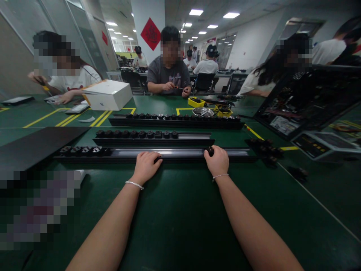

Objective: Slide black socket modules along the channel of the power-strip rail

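The nearest long black rail [180,159] lies across the green table, with several round black parts [86,150] in its left end and a bare shiny channel further right. My left hand [147,165] rests on the rail's front edge, left of the middle, its thumb apart from the fingers and nothing seen in it. Over the right part of the same rail, my right hand [216,161] pinches a small black part [210,151] between thumb and fingers. Whether that part touches the channel is hard to tell.
Behind lie two more rails [153,141] [177,123] filled with black parts. Loose black parts [265,150] are at the right, near a metal box [324,145] and an open black case [310,98]. A dark panel [36,145] lies left; a white box [108,96] and seated people are beyond.
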`<move>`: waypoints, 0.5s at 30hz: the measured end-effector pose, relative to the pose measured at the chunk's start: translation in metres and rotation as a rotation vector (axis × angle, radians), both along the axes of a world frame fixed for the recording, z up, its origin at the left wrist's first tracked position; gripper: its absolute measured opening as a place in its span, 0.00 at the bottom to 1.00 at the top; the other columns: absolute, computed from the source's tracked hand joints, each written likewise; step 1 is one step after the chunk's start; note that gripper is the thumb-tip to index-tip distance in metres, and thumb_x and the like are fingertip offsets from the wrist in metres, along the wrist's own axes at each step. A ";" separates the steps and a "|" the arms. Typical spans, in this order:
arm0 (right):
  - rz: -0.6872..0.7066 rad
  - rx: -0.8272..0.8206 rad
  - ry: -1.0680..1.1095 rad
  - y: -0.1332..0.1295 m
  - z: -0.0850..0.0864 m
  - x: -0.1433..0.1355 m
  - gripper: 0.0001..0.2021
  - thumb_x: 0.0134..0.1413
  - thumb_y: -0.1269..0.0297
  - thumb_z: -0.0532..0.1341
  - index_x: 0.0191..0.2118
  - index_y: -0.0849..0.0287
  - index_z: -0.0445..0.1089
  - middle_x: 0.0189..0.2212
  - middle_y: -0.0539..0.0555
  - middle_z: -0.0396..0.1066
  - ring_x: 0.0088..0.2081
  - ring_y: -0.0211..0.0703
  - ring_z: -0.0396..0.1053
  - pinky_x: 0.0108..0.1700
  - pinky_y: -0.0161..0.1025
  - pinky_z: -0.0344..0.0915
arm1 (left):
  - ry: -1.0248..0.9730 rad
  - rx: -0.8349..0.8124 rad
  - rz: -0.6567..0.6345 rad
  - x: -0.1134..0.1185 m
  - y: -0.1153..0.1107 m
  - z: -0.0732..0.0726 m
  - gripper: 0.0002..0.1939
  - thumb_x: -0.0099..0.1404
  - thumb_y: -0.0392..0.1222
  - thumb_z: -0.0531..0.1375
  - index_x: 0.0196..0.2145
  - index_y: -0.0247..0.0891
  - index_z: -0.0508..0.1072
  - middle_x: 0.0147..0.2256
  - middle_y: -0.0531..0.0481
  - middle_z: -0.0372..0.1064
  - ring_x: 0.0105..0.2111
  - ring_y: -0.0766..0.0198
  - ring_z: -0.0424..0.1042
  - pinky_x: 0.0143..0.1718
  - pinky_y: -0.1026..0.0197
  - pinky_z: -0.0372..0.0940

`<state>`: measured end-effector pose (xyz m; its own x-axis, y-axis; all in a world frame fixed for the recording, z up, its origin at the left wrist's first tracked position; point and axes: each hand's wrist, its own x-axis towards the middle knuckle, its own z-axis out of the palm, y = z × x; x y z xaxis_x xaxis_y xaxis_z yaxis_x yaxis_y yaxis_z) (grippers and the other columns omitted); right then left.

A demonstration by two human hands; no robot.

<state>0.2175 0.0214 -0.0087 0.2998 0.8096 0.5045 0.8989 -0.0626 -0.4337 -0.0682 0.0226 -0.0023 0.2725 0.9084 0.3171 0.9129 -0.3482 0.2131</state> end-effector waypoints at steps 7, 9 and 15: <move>0.028 -0.003 -0.002 0.001 0.003 0.006 0.15 0.50 0.57 0.57 0.38 0.62 0.71 0.41 0.61 0.72 0.45 0.52 0.65 0.50 0.47 0.58 | -0.015 0.025 0.000 0.000 0.000 -0.001 0.13 0.64 0.47 0.52 0.40 0.42 0.73 0.40 0.48 0.75 0.44 0.56 0.70 0.50 0.50 0.54; 0.029 0.010 0.004 0.001 0.001 0.006 0.15 0.50 0.58 0.56 0.39 0.62 0.71 0.41 0.61 0.72 0.45 0.51 0.65 0.51 0.47 0.58 | -0.015 0.020 0.001 0.000 0.000 -0.001 0.13 0.64 0.47 0.52 0.40 0.43 0.73 0.40 0.48 0.75 0.43 0.56 0.70 0.49 0.50 0.54; 0.037 0.035 0.003 0.001 -0.002 0.005 0.16 0.50 0.58 0.57 0.39 0.64 0.71 0.41 0.62 0.72 0.46 0.52 0.65 0.52 0.48 0.58 | -0.012 0.008 0.009 0.000 0.000 -0.001 0.14 0.64 0.48 0.52 0.41 0.43 0.73 0.40 0.48 0.75 0.43 0.56 0.70 0.49 0.50 0.54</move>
<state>0.2226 0.0225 -0.0104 0.2715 0.8018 0.5324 0.8991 -0.0140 -0.4375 -0.0685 0.0230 -0.0034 0.2605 0.9082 0.3276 0.9134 -0.3418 0.2212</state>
